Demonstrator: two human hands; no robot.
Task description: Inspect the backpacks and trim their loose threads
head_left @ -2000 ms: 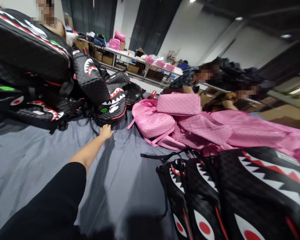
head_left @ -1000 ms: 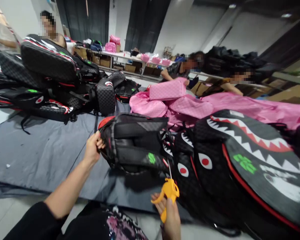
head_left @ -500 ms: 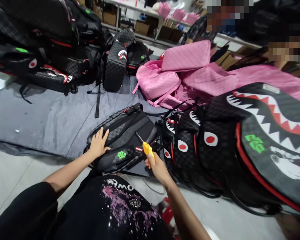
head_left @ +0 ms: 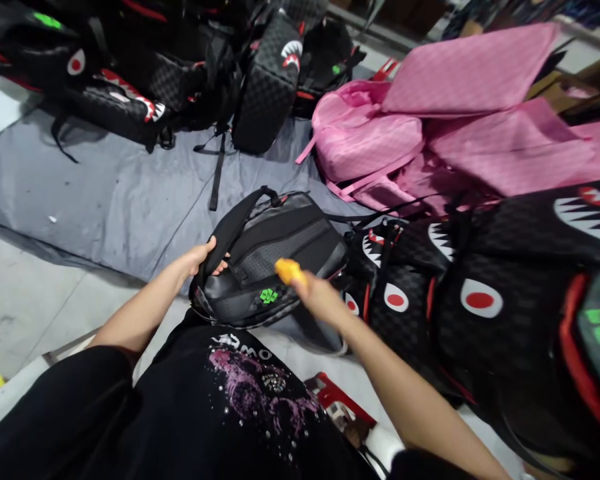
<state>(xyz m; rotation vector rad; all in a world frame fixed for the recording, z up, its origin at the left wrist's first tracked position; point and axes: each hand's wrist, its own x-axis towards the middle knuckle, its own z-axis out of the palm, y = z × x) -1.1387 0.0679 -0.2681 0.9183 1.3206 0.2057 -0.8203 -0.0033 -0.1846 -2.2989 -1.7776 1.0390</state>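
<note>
A black backpack [head_left: 275, 263] with a green logo lies back side up on the grey sheet [head_left: 120, 193] right in front of me. My left hand [head_left: 203, 257] is closed round its shoulder strap at the left edge. My right hand [head_left: 317, 297] is blurred and closed on small yellow-handled scissors [head_left: 289, 270], held just over the backpack's right side.
Black shark-mouth backpacks are piled at the right [head_left: 480, 300] and along the back left [head_left: 130, 73]. Pink backpacks [head_left: 370, 133] and pink fabric lie at the back right. Bare concrete floor [head_left: 25, 307] shows at the left.
My left hand went from lying flat on the backpack to gripping its strap. The backpack turned a little, and my right hand with the scissors moved up over it. The view tilted down.
</note>
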